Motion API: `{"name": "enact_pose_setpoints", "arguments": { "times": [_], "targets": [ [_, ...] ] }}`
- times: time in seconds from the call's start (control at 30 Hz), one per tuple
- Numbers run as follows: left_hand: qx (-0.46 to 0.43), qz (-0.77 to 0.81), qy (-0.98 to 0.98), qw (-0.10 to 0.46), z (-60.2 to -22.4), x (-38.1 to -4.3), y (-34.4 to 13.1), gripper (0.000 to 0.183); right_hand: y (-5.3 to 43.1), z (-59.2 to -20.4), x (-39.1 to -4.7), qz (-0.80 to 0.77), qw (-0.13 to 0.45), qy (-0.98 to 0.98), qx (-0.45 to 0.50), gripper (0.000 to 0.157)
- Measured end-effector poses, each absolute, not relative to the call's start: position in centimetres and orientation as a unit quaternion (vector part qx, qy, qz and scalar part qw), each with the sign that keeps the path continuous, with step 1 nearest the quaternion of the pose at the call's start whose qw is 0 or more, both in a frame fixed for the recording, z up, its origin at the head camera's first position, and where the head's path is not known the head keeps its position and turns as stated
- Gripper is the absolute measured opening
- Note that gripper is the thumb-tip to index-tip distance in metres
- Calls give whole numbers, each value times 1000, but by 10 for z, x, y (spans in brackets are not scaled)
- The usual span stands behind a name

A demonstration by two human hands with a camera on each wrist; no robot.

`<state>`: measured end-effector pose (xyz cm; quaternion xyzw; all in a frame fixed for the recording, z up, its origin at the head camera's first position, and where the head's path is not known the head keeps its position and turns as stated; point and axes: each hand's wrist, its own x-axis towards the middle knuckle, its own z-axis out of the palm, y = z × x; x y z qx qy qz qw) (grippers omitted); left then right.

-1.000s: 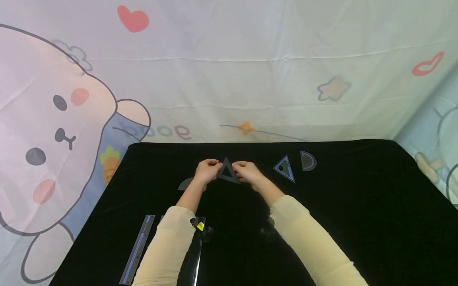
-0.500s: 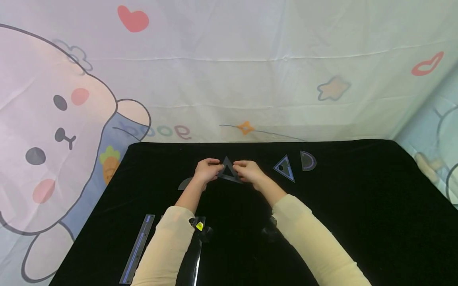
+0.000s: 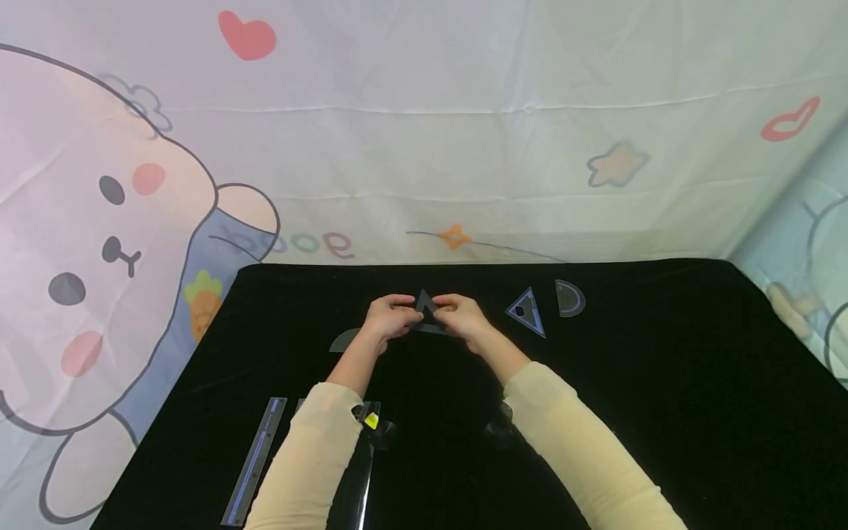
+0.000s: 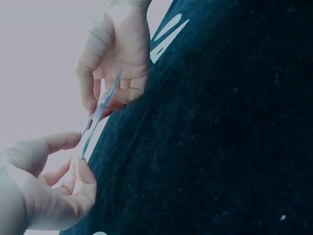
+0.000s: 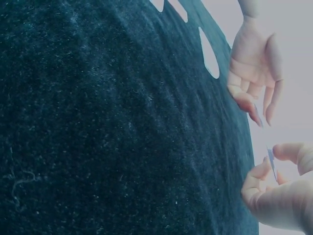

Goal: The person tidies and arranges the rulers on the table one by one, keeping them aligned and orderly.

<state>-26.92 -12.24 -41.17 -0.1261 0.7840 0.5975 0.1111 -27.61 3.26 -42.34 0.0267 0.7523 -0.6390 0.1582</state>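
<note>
Letters "o" and "e" on the printed backdrop, neighbouring ones unclear.

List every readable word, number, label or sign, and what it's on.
"oe": on the white printed fabric backdrop, ending a lettering row; earlier letters too faint to read surely.
Too small to read: yellow label by the cream left sleeve; any markings on the blue-striped straight ruler, blue-edged transparent triangle, blue-edged transparent protractor.
None legible: grey hollow triangle.
</note>
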Motion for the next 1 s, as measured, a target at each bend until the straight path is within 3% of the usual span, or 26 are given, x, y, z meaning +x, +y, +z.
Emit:
{"name": "enact_pose_setpoints", "arguments": {
  "times": [1.0],
  "targets": [
    [-101,653,733,164,-409,-256,-125,32,39,-420,-255,-613,150,775,-7,36]
  ]
}}
